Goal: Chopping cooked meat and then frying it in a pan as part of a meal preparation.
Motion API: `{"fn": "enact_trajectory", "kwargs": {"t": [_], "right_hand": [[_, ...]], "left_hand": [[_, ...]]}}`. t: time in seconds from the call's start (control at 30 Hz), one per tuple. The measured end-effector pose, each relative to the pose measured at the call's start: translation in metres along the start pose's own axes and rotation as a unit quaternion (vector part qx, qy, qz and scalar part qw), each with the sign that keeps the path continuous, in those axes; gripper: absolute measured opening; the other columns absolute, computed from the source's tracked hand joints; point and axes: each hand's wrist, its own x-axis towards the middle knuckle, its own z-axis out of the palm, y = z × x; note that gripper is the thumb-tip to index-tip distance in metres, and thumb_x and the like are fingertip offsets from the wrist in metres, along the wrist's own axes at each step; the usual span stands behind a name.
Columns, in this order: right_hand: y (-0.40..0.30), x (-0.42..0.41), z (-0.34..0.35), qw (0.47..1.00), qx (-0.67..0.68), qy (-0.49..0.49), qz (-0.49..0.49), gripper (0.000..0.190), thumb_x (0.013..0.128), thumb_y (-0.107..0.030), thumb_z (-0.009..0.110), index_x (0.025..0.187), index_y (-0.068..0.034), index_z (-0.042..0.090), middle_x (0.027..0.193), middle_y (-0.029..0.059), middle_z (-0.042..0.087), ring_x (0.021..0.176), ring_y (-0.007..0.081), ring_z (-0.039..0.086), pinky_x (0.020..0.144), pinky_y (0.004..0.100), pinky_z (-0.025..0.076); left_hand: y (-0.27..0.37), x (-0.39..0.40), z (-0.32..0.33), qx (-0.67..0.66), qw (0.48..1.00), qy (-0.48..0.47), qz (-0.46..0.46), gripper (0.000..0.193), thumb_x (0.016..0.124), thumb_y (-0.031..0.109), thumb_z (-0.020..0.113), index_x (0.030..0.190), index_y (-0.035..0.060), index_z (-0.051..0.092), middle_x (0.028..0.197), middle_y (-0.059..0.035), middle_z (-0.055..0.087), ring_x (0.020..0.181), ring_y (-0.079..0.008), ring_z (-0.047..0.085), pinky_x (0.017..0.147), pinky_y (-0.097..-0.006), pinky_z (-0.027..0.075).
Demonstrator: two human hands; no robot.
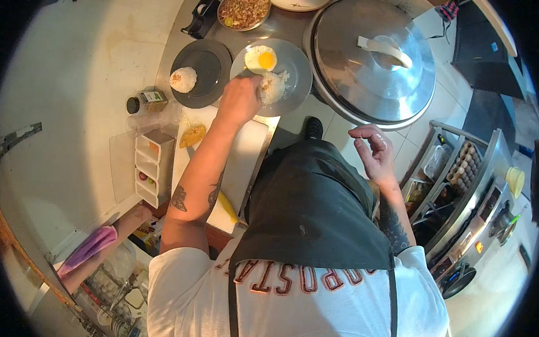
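Note:
My left hand (pixel 241 98) reaches over a grey plate (pixel 296 91), its fingertips close to the fried egg (pixel 261 58) and the mound of white rice (pixel 273 88) there. The back of the hand hides whatever may lie between those fingers. To the left, a darker plate (pixel 206 68) carries a rounded mound of rice (pixel 183 79) with brown bits on top. My right hand (pixel 376 152) hovers below the rim of a large round cooker with a metal lid (pixel 345 51). Its fingers are bent and apart, with nothing in them, and look wet.
A bowl of chopped food (pixel 244 9) stands behind the plates beside a black holder (pixel 201 17). A white cutting board (pixel 248 145) lies under my left forearm, near a spice jar (pixel 147 102) and a white compartment box (pixel 154 166). At right, a metal rack holds egg trays (pixel 465 164).

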Motion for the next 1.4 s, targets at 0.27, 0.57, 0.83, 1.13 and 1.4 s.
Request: {"fn": "enact_trajectory", "kwargs": {"t": [0.27, 0.57, 0.83, 1.13, 1.4], "right_hand": [[0.001, 0.020, 0.011, 0.999, -0.010, -0.034, -0.019, 0.013, 0.087, 0.000, 0.061, 0.098, 0.001, 0.068, 0.099, 0.0114, 0.067, 0.094, 0.0217, 0.063, 0.085, 0.0310, 0.048], [-0.010, 0.018, 0.032, 0.998, 0.016, -0.066, -0.011, 0.015, 0.090, 0.006, 0.055, 0.102, 0.003, 0.064, 0.107, 0.0098, 0.064, 0.101, 0.0173, 0.060, 0.090, 0.0296, 0.046], [-0.044, 0.001, 0.063, 0.995, -0.067, -0.055, -0.044, 0.018, 0.083, 0.004, 0.061, 0.098, -0.003, 0.069, 0.094, 0.0104, 0.067, 0.094, 0.0226, 0.064, 0.087, 0.0321, 0.048], [-0.054, -0.002, 0.057, 0.996, -0.061, -0.030, -0.058, 0.019, 0.083, 0.003, 0.062, 0.100, -0.003, 0.070, 0.090, 0.0111, 0.067, 0.085, 0.0227, 0.064, 0.078, 0.0313, 0.049], [-0.034, 0.016, 0.036, 0.999, -0.037, -0.027, -0.020, 0.018, 0.083, 0.001, 0.063, 0.099, 0.000, 0.070, 0.096, 0.0134, 0.069, 0.091, 0.0258, 0.066, 0.082, 0.0346, 0.051]], "left_hand": [[-0.035, -0.036, -0.005, -0.095, 0.991, 0.090, -0.034, 0.015, 0.085, 0.013, 0.067, 0.097, 0.0064, 0.075, 0.091, -0.0199, 0.071, 0.085, -0.0367, 0.068, 0.077, -0.0415, 0.055], [-0.270, -0.224, -0.082, 0.052, 0.871, 0.257, -0.416, 0.018, 0.088, 0.022, 0.069, 0.101, 0.0107, 0.076, 0.089, -0.0107, 0.075, 0.080, -0.0221, 0.070, 0.075, -0.0341, 0.053], [-0.338, -0.238, -0.032, 0.304, 0.897, -0.037, -0.317, 0.018, 0.077, 0.026, 0.068, 0.076, 0.0090, 0.074, 0.080, -0.0147, 0.073, 0.072, -0.0307, 0.071, 0.066, -0.0445, 0.054], [-0.320, -0.231, -0.043, -0.085, 0.946, 0.106, -0.293, 0.007, 0.077, 0.009, 0.070, 0.079, 0.0051, 0.075, 0.083, -0.0104, 0.074, 0.075, -0.0235, 0.070, 0.070, -0.0362, 0.054], [-0.138, -0.012, -0.066, -0.671, 0.697, 0.155, -0.201, 0.023, 0.088, 0.005, 0.069, 0.110, -0.0029, 0.067, 0.103, -0.0093, 0.070, 0.090, -0.0140, 0.065, 0.082, -0.0255, 0.050]]}}
